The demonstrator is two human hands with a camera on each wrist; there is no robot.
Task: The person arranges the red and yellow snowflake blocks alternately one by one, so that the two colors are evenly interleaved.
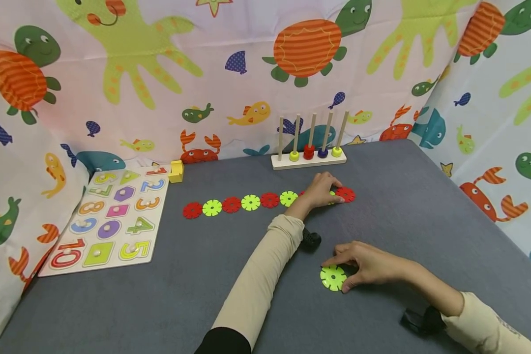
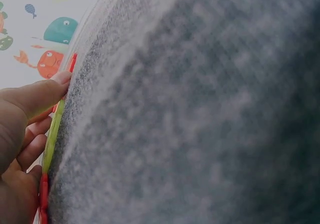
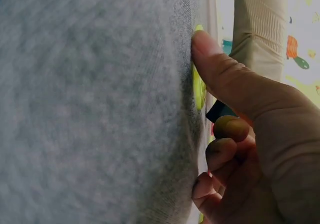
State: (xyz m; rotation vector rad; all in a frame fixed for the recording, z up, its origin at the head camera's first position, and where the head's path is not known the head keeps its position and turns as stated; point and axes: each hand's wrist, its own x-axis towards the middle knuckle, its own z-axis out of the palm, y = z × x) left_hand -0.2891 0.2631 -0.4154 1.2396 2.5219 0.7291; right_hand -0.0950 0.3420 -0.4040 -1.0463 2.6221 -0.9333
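Observation:
A row of flat notched discs, red and yellow-green by turns, lies across the grey table. At its right end my left hand [image 1: 320, 190] bends over the row and covers part of it. Its thumb and fingers pinch a yellow-green disc [image 2: 54, 134], mostly hidden in the head view, beside the last red disc [image 1: 346, 194]. Nearer to me, my right hand [image 1: 371, 264] holds another yellow-green disc [image 1: 333, 278] by its edges, thumb on one side and a finger on the other. The right wrist view shows the thumb against this disc's rim, the other fingers curled.
Behind the row stands a wooden peg rack [image 1: 309, 160] with several upright pegs and a few coloured beads. A number-and-shape puzzle board [image 1: 161, 211] lies at the left, with a yellow block [image 1: 176, 171] at its corner. A printed cloth [image 1: 243, 73] hangs behind the table.

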